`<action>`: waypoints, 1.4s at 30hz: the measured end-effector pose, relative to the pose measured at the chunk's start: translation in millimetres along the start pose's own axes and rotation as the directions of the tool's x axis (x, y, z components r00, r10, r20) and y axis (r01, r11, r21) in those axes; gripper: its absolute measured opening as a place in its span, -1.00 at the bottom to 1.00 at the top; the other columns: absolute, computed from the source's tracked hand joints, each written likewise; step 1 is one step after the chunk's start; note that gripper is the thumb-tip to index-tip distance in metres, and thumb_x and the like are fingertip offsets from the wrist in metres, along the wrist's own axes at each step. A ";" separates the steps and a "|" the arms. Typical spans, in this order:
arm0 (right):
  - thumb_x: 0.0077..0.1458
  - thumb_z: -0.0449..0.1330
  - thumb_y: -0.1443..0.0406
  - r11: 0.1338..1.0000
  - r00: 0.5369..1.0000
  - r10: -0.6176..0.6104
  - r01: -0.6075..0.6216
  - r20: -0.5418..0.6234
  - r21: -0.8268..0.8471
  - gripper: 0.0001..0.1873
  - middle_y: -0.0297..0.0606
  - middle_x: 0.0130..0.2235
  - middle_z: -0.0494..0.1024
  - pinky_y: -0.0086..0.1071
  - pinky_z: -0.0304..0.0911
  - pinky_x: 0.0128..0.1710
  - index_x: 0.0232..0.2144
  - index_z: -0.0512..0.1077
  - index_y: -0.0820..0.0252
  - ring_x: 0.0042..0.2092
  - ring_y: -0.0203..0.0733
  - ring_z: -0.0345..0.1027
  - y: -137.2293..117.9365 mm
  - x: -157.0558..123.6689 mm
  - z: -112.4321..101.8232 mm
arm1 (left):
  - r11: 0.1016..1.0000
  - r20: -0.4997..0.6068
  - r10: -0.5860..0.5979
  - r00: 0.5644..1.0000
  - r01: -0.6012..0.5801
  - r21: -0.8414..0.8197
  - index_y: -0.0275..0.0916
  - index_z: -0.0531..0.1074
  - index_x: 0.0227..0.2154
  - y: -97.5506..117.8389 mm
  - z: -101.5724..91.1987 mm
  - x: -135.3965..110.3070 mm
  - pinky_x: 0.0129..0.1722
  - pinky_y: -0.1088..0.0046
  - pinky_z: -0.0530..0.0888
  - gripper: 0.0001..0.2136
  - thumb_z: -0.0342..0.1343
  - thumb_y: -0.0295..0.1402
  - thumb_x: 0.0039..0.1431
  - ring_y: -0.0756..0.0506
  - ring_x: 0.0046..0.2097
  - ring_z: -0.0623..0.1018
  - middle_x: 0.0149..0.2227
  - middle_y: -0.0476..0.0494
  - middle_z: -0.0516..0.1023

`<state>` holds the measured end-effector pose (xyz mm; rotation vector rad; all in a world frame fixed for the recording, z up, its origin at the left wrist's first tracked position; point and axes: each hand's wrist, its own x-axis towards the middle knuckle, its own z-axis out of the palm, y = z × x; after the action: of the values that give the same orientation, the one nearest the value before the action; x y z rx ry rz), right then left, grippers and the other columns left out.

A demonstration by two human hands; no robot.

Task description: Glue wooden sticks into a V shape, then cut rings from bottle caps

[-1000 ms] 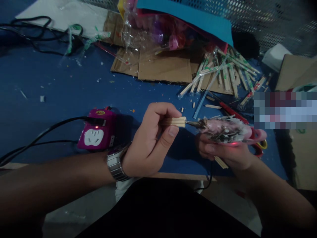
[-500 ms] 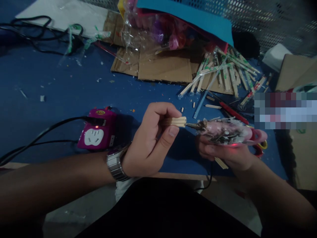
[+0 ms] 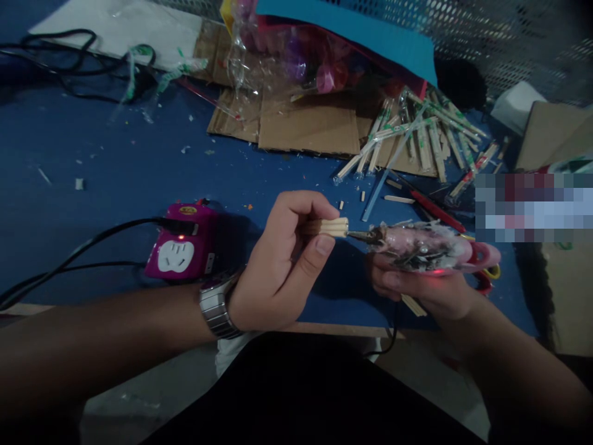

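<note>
My left hand [image 3: 285, 259] is closed round a small bundle of short wooden sticks [image 3: 332, 227], whose cut ends poke out to the right between thumb and fingers. A metal watch [image 3: 217, 307] sits on that wrist. My right hand [image 3: 424, 287] grips a pink glue gun [image 3: 424, 246] crusted with dried glue; a red light glows on its underside. The gun's metal nozzle [image 3: 364, 235] points left and touches or nearly touches the stick ends. A loose stick piece [image 3: 414, 304] shows below my right fingers.
A magenta power socket [image 3: 183, 250] with black cables lies on the blue table [image 3: 115, 167] to the left. Behind are cardboard sheets [image 3: 306, 123], a heap of wrapped chopsticks [image 3: 417, 139], clear plastic packaging [image 3: 278, 59], red-handled scissors [image 3: 482, 266] and a box [image 3: 551, 133].
The glue gun's nozzle has shifted very slightly by the stick ends; both hands otherwise hold their places.
</note>
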<state>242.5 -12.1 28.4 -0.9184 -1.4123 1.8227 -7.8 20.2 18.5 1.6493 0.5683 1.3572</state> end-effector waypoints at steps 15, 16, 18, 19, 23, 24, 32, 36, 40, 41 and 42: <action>0.28 0.34 0.34 1.000 1.000 0.004 -0.004 -0.020 0.031 -0.88 -0.43 -0.41 0.33 -0.47 0.25 -0.52 -0.13 0.53 0.10 -0.44 -0.34 0.27 0.1 -0.5 1.0 | 1.000 0.010 0.013 1.000 -0.014 0.013 -0.24 0.32 0.09 -0.2 -0.1 0.9 -0.38 0.41 0.45 -0.81 0.03 -0.45 0.48 0.00 -0.27 0.41 -0.17 -0.10 0.35; 0.28 0.35 0.34 0.999 1.000 0.008 -0.007 -0.019 0.035 -0.89 -0.43 -0.42 0.32 -0.47 0.25 -0.52 -0.14 0.53 0.10 -0.44 -0.34 0.27 0.4 -0.8 0.9 | 1.000 0.007 0.011 1.000 -0.011 0.013 -0.24 0.32 0.09 0.1 0.0 0.9 -0.38 0.41 0.45 -0.81 0.03 -0.45 0.48 0.00 -0.27 0.40 -0.17 -0.11 0.35; 0.29 0.34 0.33 0.999 1.000 0.018 -0.017 -0.012 0.036 -0.88 -0.42 -0.42 0.34 -0.47 0.24 -0.51 -0.11 0.53 0.10 -0.45 -0.33 0.26 0.8 -1.4 0.7 | 1.000 -0.001 -0.001 1.000 0.001 0.007 -0.22 0.33 0.09 0.8 0.1 0.7 -0.37 0.40 0.46 -0.81 0.03 -0.44 0.48 -0.01 -0.26 0.41 -0.16 -0.11 0.36; 0.30 0.34 0.32 0.999 1.000 0.024 -0.024 -0.006 0.033 -0.85 -0.42 -0.41 0.36 -0.46 0.23 -0.51 -0.08 0.53 0.09 -0.45 -0.34 0.25 0.8 -1.5 0.6 | 1.000 -0.004 -0.005 1.000 0.005 0.004 -0.21 0.33 0.09 1.1 0.1 0.6 -0.37 0.40 0.46 -0.80 0.03 -0.45 0.48 -0.01 -0.25 0.41 -0.15 -0.11 0.36; 0.30 0.33 0.32 1.000 1.000 0.018 -0.018 -0.011 0.019 -0.85 -0.41 -0.40 0.38 -0.45 0.23 -0.51 -0.08 0.53 0.07 -0.45 -0.34 0.26 -0.2 -1.1 0.8 | 1.000 -0.012 -0.001 1.000 0.001 0.009 -0.24 0.34 0.09 1.0 0.5 0.4 -0.37 0.41 0.48 -0.80 0.03 -0.46 0.48 -0.01 -0.25 0.42 -0.15 -0.12 0.37; 0.30 0.34 0.33 1.000 1.000 0.009 -0.009 -0.014 0.014 -0.87 -0.42 -0.41 0.37 -0.46 0.24 -0.51 -0.10 0.53 0.07 -0.45 -0.34 0.27 -0.5 -0.8 0.9 | 1.000 -0.011 0.006 1.000 -0.006 0.010 -0.25 0.34 0.09 0.9 0.6 0.4 -0.38 0.42 0.49 -0.80 0.04 -0.46 0.47 -0.01 -0.25 0.42 -0.15 -0.13 0.38; 0.33 0.32 0.30 0.999 0.999 0.033 -0.033 0.001 -0.007 -0.86 -0.42 -0.41 0.37 -0.45 0.22 -0.51 -0.07 0.53 0.04 -0.45 -0.34 0.26 0.8 -2.6 0.3 | 1.000 -0.001 0.001 1.000 -0.001 0.031 -0.18 0.31 0.11 1.2 -0.9 0.3 -0.34 0.40 0.50 -0.79 0.03 -0.45 0.49 -0.03 -0.23 0.43 -0.16 -0.11 0.38; 0.30 0.34 0.33 1.000 1.000 0.007 -0.007 -0.011 0.020 -0.78 -0.45 -0.41 0.32 -0.45 0.25 -0.49 -0.03 0.53 0.01 -0.44 -0.34 0.27 0.4 -1.7 -0.1 | 0.999 0.018 0.003 1.000 -0.004 0.040 -0.20 0.30 0.11 1.1 -2.2 0.6 -0.30 0.41 0.52 -0.79 0.05 -0.46 0.49 -0.03 -0.23 0.44 -0.16 -0.11 0.38; 0.31 0.32 0.31 1.000 1.000 0.012 -0.013 0.027 0.020 -0.78 -0.43 -0.41 0.35 -0.44 0.20 -0.49 -0.01 0.52 0.06 -0.44 -0.34 0.24 -0.3 0.4 -1.3 | 1.000 0.006 0.002 1.000 -0.002 0.008 -0.23 0.32 0.10 0.6 -1.0 1.1 -0.30 0.40 0.53 -0.80 0.03 -0.45 0.49 -0.03 -0.23 0.44 -0.15 -0.13 0.37; 0.31 0.31 0.31 1.000 0.999 0.009 -0.010 0.042 0.026 -0.78 -0.43 -0.40 0.36 -0.44 0.17 -0.50 0.00 0.51 0.06 -0.45 -0.35 0.23 -0.3 0.8 -1.6 | 1.000 0.002 0.006 1.000 -0.006 0.002 -0.23 0.32 0.10 0.3 -0.5 1.1 -0.30 0.40 0.53 -0.80 0.04 -0.45 0.49 -0.03 -0.24 0.44 -0.15 -0.14 0.37; 0.32 0.31 0.31 0.999 0.999 -0.002 0.000 0.052 0.037 -0.77 -0.43 -0.40 0.37 -0.44 0.15 -0.50 0.01 0.50 0.05 -0.45 -0.35 0.22 -0.3 1.2 -1.7 | 1.000 -0.004 0.007 1.000 -0.007 0.000 -0.22 0.32 0.10 0.1 0.0 1.0 -0.31 0.39 0.52 -0.80 0.05 -0.45 0.48 -0.03 -0.24 0.44 -0.15 -0.13 0.37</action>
<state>243.3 -10.2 28.3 -0.8568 -1.4055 1.8780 -7.5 21.0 19.1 1.6502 0.5660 1.3658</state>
